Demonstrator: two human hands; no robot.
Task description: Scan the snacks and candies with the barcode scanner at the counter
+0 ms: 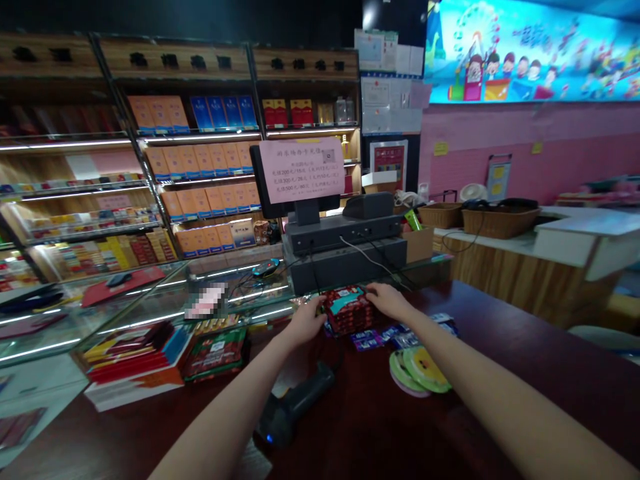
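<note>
A stack of dark red snack packets (349,319) with a teal patch on top lies at the back of the dark wooden counter (510,373). My left hand (307,320) presses on its left side, and my right hand (389,301) grips its far right corner. The stack is held between them, with some fingertips hidden. Several small purple packets (367,340) lie just in front and to the right. Below my right forearm are round green discs (425,370). A black barcode scanner (295,407) rests near my left forearm.
Left of my arm sit green packets (217,353) and a box of red and yellow booklets (135,350). Behind the stack stands a till (345,250) with a pink sign (301,170) and trailing cables. A glass showcase (165,303) borders the counter; wicker baskets (500,220) stand at the right.
</note>
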